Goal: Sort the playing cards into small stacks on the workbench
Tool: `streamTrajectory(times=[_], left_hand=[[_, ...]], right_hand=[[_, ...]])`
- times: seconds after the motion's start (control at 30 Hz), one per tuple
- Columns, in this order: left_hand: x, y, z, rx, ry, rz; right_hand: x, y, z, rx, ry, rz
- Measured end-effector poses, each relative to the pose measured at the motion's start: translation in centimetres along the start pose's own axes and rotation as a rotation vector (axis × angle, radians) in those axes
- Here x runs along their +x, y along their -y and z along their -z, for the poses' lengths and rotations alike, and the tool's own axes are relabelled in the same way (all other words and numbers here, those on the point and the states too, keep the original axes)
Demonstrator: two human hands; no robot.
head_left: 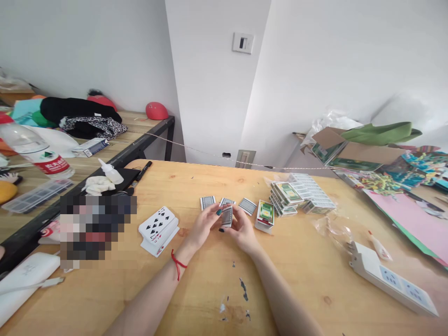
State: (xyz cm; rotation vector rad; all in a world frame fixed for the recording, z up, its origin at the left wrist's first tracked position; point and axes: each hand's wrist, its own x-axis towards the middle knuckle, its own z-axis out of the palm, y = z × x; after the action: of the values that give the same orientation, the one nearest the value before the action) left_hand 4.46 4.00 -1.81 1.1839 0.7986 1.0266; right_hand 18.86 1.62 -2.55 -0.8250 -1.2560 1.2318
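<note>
Between my two hands is a small deck of playing cards, its grey patterned back facing up. My left hand grips its left side, with a red string on the wrist. From the right, the fingers of my right hand close round the same deck. Just beyond lie more face-down cards: a left pile, a middle one partly hidden by my fingers, and a right pile. Right of my hands stands a green-and-white card box. Face-up cards lie spread to the left, spades on top.
Stacked card boxes stand at the back right. A white power strip and a small glue tube lie at right. On the left are a white squeeze bottle, a black marker and a white power bank.
</note>
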Motion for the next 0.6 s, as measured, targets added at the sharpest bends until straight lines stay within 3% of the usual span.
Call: streamTrajectory(times=[0.17,0.6], left_hand=[[-0.1,-0.9,-0.3,-0.132,0.168,0.204],[-0.2,-1.4,0.5,-0.162,0.300,0.236]], right_hand=[[-0.5,-0.3,-0.3,-0.335,-0.052,0.114],[-1.0,-0.1,-0.4,-0.542,0.030,0.186]])
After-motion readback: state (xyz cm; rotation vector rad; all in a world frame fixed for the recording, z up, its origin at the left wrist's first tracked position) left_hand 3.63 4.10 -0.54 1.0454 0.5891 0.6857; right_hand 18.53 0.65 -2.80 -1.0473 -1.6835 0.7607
